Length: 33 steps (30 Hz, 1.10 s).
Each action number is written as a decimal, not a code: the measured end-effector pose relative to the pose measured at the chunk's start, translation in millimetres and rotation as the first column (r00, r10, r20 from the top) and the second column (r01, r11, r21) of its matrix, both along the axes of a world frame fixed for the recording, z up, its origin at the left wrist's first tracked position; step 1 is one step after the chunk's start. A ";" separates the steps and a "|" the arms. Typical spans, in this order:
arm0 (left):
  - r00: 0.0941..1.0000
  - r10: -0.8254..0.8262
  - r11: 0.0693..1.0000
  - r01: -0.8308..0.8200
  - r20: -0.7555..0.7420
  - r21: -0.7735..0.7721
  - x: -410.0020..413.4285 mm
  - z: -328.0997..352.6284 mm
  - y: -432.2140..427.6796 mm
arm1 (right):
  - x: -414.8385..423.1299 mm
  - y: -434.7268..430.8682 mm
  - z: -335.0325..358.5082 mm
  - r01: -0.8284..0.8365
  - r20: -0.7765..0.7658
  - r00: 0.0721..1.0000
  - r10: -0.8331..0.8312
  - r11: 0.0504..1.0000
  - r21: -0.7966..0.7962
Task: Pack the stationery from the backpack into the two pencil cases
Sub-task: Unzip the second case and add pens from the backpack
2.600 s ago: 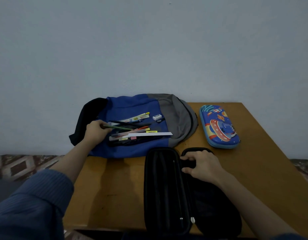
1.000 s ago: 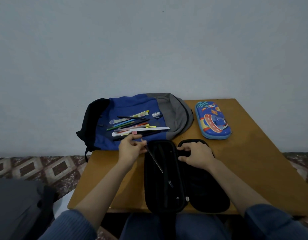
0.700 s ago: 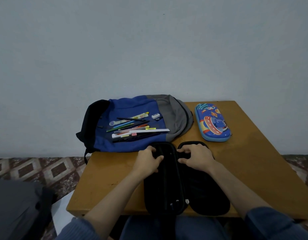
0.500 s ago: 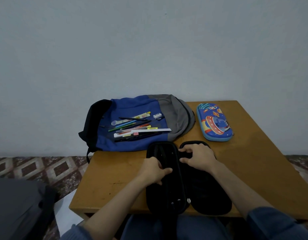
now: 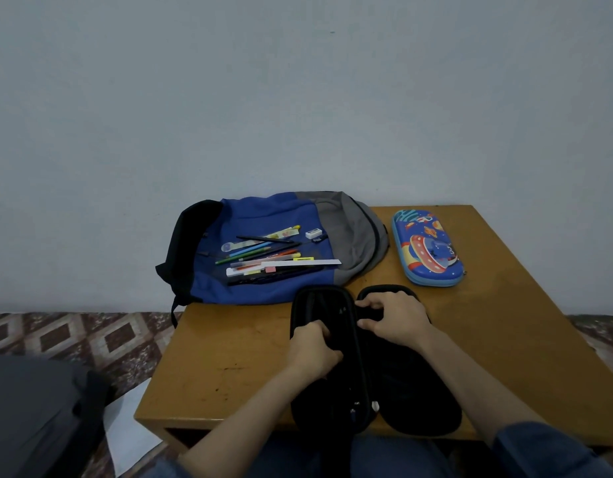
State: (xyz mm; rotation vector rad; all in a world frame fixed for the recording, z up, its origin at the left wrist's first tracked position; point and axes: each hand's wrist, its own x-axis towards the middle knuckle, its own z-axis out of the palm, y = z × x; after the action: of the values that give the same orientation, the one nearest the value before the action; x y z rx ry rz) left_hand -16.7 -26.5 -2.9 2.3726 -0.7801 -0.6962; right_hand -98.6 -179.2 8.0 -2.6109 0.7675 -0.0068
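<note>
Pale blue wall fills the upper half of my view, with a brown worktop (image 5: 505, 322) below it. On it I count one backpack (image 5: 263, 215) lying flat and two pencil cases. The black pencil case (image 5: 415, 398) lies open in two halves at the near edge. The blue pencil case (image 5: 427, 248) sits zipped at the far right. The stationery (image 5: 256, 251) is heaped on the backpack's blue panel. The pens and pencils overlap too much for me to count, but I make out one white ruler (image 5: 301, 262) and one small white block (image 5: 313, 232). The left hand (image 5: 313, 353) reaches into the case's left half, its fingers lost in the dark interior, so I cannot tell what they hold. The right hand (image 5: 394, 315) has its fingers curled on the far end of the right half, gripping it. Both forearms are cut off by the frame.
</note>
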 end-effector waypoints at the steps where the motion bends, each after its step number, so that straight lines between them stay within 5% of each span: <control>1: 0.999 -0.023 1.000 0.023 0.024 0.006 0.7 0.9 -0.2 | 0.1 -0.1 -0.2 -0.002 0.000 1.000 0.002 1.000 -0.002; 6: 1.000 0.005 0.995 -0.004 0.011 -0.096 31.5 15.1 6.9 | -1.2 -1.2 0.2 -0.025 -0.012 1.000 0.025 1.000 -0.011; 13: 0.881 0.227 0.959 -0.127 0.414 -0.254 124.6 35.4 28.8 | -0.3 -1.5 -2.0 -0.011 -0.011 1.000 0.011 1.000 -0.008; 22: 0.789 0.082 0.995 -0.032 0.608 -0.093 185.7 18.2 16.0 | -2.0 -2.7 -8.7 -0.012 0.034 0.999 0.014 0.999 -0.048; 33: 0.769 -0.081 0.986 -0.032 0.634 0.164 210.0 12.1 -7.4 | 0.7 -3.2 -7.4 -0.020 0.007 1.000 0.020 0.997 -0.068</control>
State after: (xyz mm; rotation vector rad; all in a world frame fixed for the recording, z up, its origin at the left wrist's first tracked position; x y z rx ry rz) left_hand 193.4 -33.9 9.2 2.7884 -1.0573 0.0880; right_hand -97.8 -182.4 0.6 -2.6813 0.7508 -0.0372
